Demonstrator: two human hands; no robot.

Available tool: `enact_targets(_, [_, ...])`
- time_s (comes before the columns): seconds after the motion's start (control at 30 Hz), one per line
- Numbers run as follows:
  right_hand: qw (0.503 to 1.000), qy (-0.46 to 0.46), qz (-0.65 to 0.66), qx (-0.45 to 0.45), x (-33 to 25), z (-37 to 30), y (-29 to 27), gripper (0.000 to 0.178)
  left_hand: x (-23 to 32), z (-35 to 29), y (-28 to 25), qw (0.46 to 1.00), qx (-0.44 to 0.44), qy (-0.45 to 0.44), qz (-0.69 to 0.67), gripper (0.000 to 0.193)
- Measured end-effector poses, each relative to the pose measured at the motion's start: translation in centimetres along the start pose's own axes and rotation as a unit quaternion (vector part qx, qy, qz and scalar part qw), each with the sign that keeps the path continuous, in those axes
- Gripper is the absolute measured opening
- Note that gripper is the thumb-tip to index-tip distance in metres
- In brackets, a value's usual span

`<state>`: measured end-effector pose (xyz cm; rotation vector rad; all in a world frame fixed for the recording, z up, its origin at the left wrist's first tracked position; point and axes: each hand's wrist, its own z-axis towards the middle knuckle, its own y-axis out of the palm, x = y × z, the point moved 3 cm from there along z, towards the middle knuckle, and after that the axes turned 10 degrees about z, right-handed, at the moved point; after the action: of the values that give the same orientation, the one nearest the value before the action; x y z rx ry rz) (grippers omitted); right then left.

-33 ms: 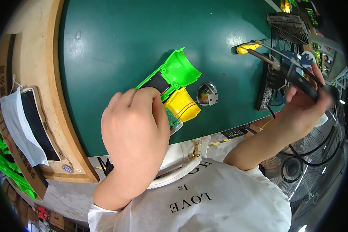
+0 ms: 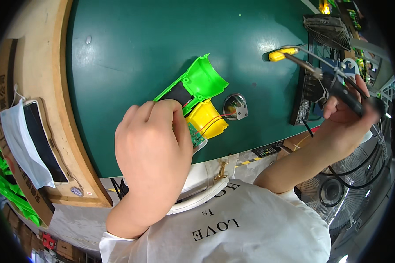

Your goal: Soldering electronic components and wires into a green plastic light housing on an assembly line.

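Observation:
My left hand (image 2: 151,140) is closed, its fingertips curled down over the near left end of an opened green plastic housing half (image 2: 202,79); what they grip is hidden. A black block (image 2: 179,94) lies in the housing. Against it sits a yellow housing half (image 2: 208,119), with a green circuit board (image 2: 195,135) by my fingers. Red and black wires run to a round silver reflector (image 2: 235,106) on the table. At the right, my right hand (image 2: 344,105) is closed round the black handle of a soldering iron (image 2: 343,93). The iron's metal shaft points up and left, away from the housing.
The green table (image 2: 162,35) carries a yellow-handled item (image 2: 281,54) near the iron's tip. A dark metal box (image 2: 309,90) and a vented unit (image 2: 327,31) stand at the right. Beyond the wooden edge (image 2: 62,109) lie a phone (image 2: 46,138) and a face mask (image 2: 24,142). A fan (image 2: 331,192) stands lower right.
The soldering iron has shifted slightly right with my right hand, and its tip uncovers more of the yellow-handled item. My left hand and the housing parts look unmoved.

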<state>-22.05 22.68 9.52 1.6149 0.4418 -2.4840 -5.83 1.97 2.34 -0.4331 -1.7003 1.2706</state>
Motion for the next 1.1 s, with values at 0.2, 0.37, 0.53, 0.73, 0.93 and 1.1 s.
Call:
enact_targets(0.2, [0.982, 0.058, 0.069, 0.165, 1.3, 0.5, -1.9, 0.045, 0.2, 0.0, 0.1, 1.000, -0.009, -0.001, 0.001, 0.006])
enact_targets(0.37, [0.964, 0.027, 0.031, 0.263, 2.1, 1.1, -3.4, 0.022, 0.1, 0.1, -0.1, 1.000, -0.020, -0.007, 0.004, 0.004])
enact_targets(0.53, [0.967, 0.002, 0.029, 0.254, 2.0, 1.1, -3.3, 0.021, 0.1, -0.1, -0.1, 1.000, -0.008, -0.003, -0.003, 0.004])
enact_targets(0.73, [0.963, -0.011, 0.010, 0.270, 2.4, 1.1, -2.2, 0.024, -0.1, -0.1, -0.1, 1.000, -0.015, -0.010, -0.006, 0.004])
enact_targets(0.93, [0.956, -0.050, -0.029, 0.287, 2.5, 1.5, -2.0, 0.025, 0.1, 0.3, -0.1, 1.000, -0.020, -0.012, 0.002, 0.004])
enact_targets(1.1, [0.966, -0.049, -0.026, 0.253, 1.7, 1.7, -1.0, 0.025, 0.3, 0.4, -0.2, 1.000, -0.009, -0.004, -0.005, 0.003])
